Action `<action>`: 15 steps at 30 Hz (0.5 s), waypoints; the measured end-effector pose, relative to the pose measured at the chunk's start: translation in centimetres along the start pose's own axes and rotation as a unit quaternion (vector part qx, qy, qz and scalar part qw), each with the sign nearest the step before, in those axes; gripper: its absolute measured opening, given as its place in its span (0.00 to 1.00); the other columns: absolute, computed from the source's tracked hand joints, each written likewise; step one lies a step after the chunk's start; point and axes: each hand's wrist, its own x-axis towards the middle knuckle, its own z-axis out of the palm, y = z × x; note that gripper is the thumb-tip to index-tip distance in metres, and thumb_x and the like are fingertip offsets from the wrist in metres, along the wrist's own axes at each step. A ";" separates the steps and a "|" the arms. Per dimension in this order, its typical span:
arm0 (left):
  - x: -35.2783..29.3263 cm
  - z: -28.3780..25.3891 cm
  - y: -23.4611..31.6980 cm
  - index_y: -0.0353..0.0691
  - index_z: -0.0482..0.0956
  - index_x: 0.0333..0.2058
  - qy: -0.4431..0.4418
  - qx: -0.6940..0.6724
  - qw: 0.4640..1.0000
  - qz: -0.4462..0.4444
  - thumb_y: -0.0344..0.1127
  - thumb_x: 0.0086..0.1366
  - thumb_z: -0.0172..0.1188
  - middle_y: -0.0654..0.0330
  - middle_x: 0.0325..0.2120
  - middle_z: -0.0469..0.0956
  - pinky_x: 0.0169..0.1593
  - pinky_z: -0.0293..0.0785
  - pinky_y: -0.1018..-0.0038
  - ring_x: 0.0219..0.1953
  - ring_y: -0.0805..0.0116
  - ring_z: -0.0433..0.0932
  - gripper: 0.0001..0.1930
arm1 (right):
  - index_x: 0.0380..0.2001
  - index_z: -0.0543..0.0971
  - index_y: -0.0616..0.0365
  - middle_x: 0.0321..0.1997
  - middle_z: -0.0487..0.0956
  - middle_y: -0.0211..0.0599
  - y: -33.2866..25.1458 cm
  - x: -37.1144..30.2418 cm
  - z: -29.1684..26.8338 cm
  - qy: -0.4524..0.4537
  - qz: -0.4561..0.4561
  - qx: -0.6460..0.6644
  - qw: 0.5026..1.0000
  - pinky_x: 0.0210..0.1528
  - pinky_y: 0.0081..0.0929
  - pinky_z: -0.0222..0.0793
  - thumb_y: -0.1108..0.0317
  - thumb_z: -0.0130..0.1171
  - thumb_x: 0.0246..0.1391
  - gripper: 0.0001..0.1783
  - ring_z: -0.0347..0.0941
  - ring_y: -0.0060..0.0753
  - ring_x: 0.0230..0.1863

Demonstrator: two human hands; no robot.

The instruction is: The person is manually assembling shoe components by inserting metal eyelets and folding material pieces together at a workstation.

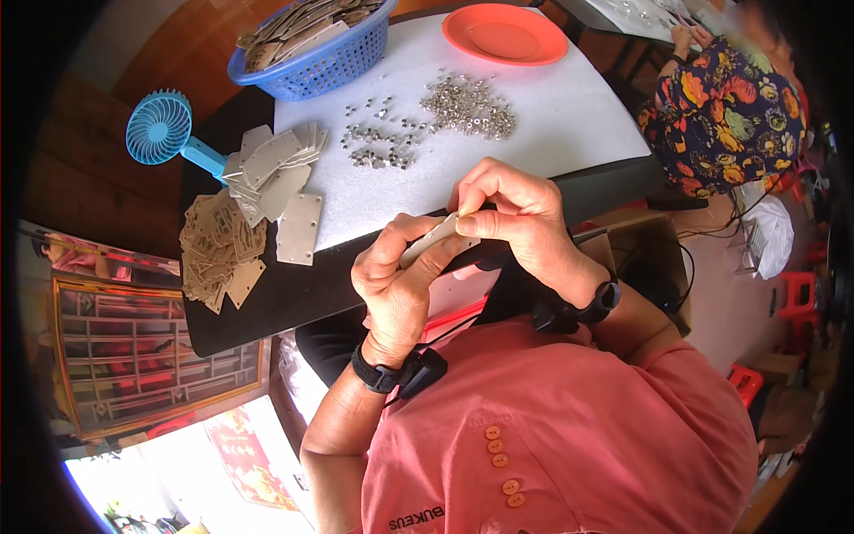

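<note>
My left hand (394, 278) is closed round a thin light-grey plate (432, 240) with small holes, holding it tilted just off the table's near edge. At the plate's far end, the thumb and forefinger of my right hand (527, 221) are pinched together against it. Whatever lies between those fingertips is too small to make out. Beyond my hands, small shiny metal nuts (469, 107) form a heap on a white sheet (551, 116), with several looser ones (381, 147) to its left. More grey plates (277, 169) lie in an overlapping pile left of the sheet.
A stack of tan plates (221, 245) sits on the black table's left part (276, 298), near a blue handheld fan (160, 129). Behind stand a blue basket (325, 64) full of plates and a red-orange dish (505, 36). A person in a flowered top (725, 116) sits far right.
</note>
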 end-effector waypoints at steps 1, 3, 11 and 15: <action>0.0 -0.1 -0.1 0.35 0.82 0.37 -0.001 0.004 1.000 0.005 0.21 0.62 0.66 0.64 0.31 0.84 0.41 0.77 0.81 0.36 0.80 0.80 0.06 | 0.34 0.78 0.63 0.38 0.75 0.34 -0.3 -0.1 0.1 0.002 0.040 0.015 0.999 0.43 0.22 0.73 0.82 0.63 0.53 0.06 0.73 0.23 0.40; 0.0 0.1 0.2 0.35 0.82 0.37 -0.003 0.009 1.000 0.016 0.21 0.62 0.66 0.64 0.31 0.83 0.42 0.77 0.81 0.36 0.80 0.80 0.06 | 0.35 0.78 0.63 0.37 0.75 0.33 -0.6 -0.3 0.4 0.021 0.078 0.046 0.996 0.43 0.21 0.74 0.82 0.63 0.54 0.06 0.74 0.22 0.39; 0.3 0.2 0.2 0.36 0.82 0.35 0.021 0.020 0.999 0.019 0.22 0.58 0.68 0.69 0.26 0.78 0.29 0.66 0.84 0.25 0.84 0.69 0.06 | 0.36 0.78 0.64 0.34 0.77 0.30 -1.7 0.3 0.0 -0.013 0.172 0.041 0.984 0.41 0.21 0.76 0.79 0.61 0.58 0.03 0.75 0.19 0.36; 0.9 -0.1 -0.1 0.35 0.81 0.35 0.019 0.020 1.000 0.005 0.22 0.58 0.68 0.68 0.25 0.77 0.25 0.64 0.85 0.22 0.84 0.68 0.07 | 0.36 0.79 0.64 0.35 0.77 0.31 -0.9 0.2 0.4 0.027 0.083 -0.010 0.996 0.37 0.19 0.73 0.81 0.62 0.57 0.04 0.75 0.20 0.35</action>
